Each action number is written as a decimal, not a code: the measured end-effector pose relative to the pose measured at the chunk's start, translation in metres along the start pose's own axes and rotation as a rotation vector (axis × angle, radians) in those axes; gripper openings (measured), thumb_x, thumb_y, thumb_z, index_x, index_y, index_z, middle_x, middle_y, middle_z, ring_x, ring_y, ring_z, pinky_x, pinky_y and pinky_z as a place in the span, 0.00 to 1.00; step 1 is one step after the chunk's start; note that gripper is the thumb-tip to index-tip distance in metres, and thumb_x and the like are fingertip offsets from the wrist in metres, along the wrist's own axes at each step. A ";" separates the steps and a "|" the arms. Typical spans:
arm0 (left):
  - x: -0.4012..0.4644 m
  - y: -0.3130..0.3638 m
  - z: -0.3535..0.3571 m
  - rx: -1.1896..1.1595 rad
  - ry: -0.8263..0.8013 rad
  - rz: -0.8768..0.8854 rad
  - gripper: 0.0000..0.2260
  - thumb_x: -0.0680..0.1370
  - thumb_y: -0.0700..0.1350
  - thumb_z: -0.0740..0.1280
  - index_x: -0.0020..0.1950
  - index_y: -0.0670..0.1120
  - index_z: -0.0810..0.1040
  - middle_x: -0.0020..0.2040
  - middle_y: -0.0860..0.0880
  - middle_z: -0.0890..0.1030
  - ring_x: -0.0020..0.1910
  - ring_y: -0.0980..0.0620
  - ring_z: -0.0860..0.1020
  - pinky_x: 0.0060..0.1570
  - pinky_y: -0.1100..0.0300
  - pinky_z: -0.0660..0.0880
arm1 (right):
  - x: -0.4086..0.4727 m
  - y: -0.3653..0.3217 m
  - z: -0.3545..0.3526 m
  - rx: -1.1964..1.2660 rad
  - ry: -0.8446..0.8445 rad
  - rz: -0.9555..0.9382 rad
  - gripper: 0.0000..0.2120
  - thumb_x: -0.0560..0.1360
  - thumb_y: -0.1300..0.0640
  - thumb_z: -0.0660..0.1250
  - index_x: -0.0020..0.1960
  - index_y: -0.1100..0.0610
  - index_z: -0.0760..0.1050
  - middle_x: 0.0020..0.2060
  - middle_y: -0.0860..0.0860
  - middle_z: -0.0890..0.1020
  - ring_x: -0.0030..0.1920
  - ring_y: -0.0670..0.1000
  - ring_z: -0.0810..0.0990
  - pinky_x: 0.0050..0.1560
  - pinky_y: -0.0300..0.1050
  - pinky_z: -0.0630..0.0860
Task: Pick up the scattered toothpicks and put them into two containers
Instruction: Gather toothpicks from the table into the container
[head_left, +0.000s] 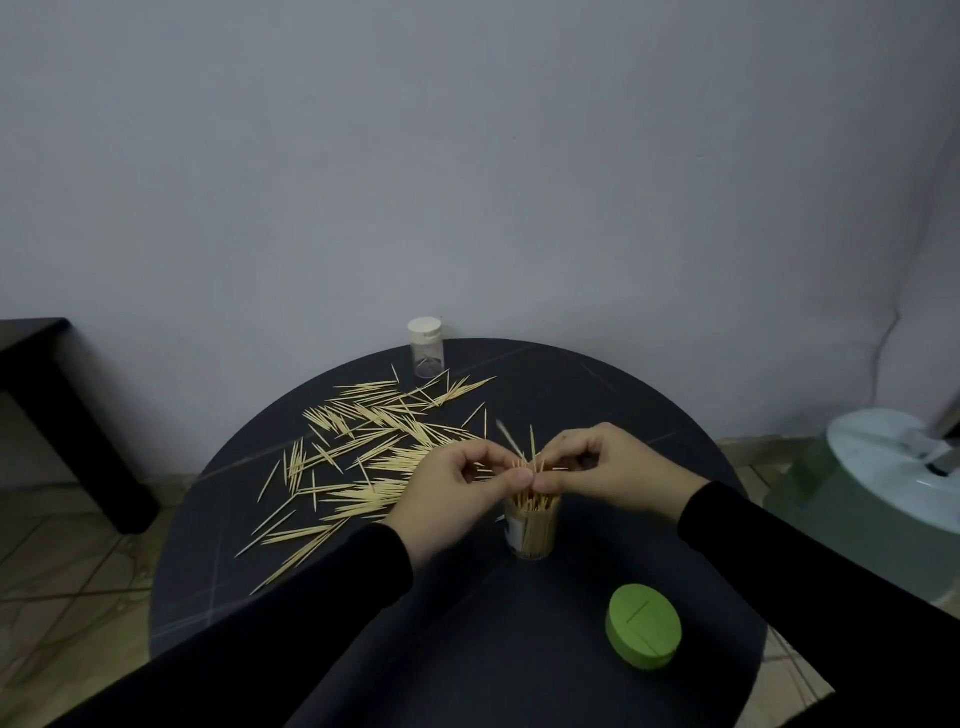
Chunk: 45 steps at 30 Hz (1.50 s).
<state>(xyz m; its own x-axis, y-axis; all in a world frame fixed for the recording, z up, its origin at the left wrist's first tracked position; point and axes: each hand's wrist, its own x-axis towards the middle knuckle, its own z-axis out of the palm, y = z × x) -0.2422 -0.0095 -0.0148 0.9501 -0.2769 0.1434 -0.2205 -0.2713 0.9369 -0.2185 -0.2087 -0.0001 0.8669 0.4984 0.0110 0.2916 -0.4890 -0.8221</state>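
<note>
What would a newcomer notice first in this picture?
Both hands, left and right, pinch toothpicks above the open container at the table's middle. A pale heap of scattered toothpicks lies left of it. A green lid rests nearer the person.

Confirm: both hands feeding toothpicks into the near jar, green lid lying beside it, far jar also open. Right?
Not quite. The far jar has its white cap on, as the head view shows. The rest holds: both the left hand and right hand pinch toothpicks over the near jar, green lid beside it.
</note>
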 end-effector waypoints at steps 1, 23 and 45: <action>0.000 -0.001 -0.001 0.031 0.007 0.020 0.03 0.73 0.44 0.73 0.46 0.48 0.82 0.41 0.52 0.80 0.35 0.62 0.74 0.37 0.71 0.70 | -0.001 0.001 -0.001 -0.012 -0.003 -0.015 0.16 0.62 0.35 0.72 0.46 0.40 0.83 0.47 0.47 0.83 0.51 0.59 0.80 0.55 0.65 0.75; -0.003 -0.002 -0.003 0.598 0.091 0.408 0.12 0.78 0.53 0.62 0.60 0.59 0.78 0.47 0.59 0.79 0.51 0.60 0.74 0.49 0.57 0.76 | -0.004 0.010 -0.011 -0.298 -0.073 0.031 0.25 0.63 0.42 0.78 0.58 0.39 0.75 0.52 0.37 0.79 0.51 0.40 0.77 0.56 0.46 0.77; -0.006 -0.003 -0.016 0.956 -0.190 0.570 0.25 0.77 0.63 0.58 0.70 0.55 0.71 0.68 0.59 0.73 0.69 0.55 0.67 0.65 0.49 0.68 | -0.008 0.007 -0.011 -0.369 -0.047 -0.004 0.26 0.64 0.42 0.77 0.60 0.45 0.77 0.51 0.40 0.80 0.51 0.40 0.77 0.56 0.45 0.77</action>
<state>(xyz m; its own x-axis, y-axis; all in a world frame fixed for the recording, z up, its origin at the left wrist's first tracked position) -0.2436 0.0077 -0.0133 0.6258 -0.6997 0.3446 -0.7671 -0.6320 0.1101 -0.2191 -0.2238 0.0000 0.8485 0.5288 -0.0195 0.4285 -0.7082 -0.5611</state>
